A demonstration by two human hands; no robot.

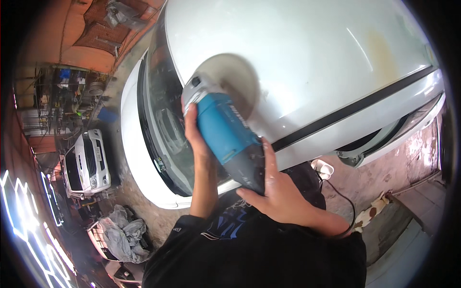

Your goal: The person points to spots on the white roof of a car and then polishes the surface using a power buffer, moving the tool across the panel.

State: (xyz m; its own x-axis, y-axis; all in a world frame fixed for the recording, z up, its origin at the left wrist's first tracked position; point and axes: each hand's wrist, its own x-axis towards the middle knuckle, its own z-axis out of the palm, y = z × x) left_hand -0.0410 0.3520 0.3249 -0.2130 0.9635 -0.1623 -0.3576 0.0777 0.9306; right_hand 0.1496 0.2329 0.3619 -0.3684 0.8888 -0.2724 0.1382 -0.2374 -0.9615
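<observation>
Polisher (225, 127), clasped by left grip (198, 139) and right grip (280, 194), sits over the white roof (312, 57) near the windshield (161, 91); tilting could snag its blurred pad (237, 77), though contact is hard to judge.

The left hand (196, 138) was curled in a grip, forward of the right hand (278, 192), whose thumb pointed leftward. The left forearm (205, 187) ran forward; the right forearm (329, 222) slanted inward from the lower right.

- Two bare hands (277, 193)
- One teal-and-black handheld power polisher (224, 128)
- One round, pale polishing pad (230, 72)
- At least two white cars (307, 53)
- One brown-and-white animal (372, 212)
</observation>
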